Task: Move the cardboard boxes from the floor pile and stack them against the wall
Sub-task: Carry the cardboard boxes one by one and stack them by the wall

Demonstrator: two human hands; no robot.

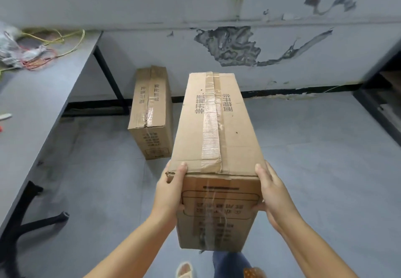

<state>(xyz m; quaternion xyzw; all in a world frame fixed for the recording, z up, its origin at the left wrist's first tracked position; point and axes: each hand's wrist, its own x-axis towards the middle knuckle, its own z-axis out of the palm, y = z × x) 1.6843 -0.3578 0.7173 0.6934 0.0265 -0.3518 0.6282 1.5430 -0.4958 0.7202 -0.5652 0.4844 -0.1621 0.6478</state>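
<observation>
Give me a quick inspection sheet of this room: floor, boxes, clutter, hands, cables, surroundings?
Surface: grey floor, mostly bare, scuffed near the table.
Job's things: carried box, long, taped along the top, held off the floor; floor box resting on the floor with its far end at the wall, tape torn.
Clutter: plastic bag on the grey table.
Hands: left hand and right hand grip the near end of the carried box on opposite sides.
Cables: yellow and red wires loose on the table.
Surroundings: grey wall with peeling paint patches; dark shelving at right edge.
</observation>
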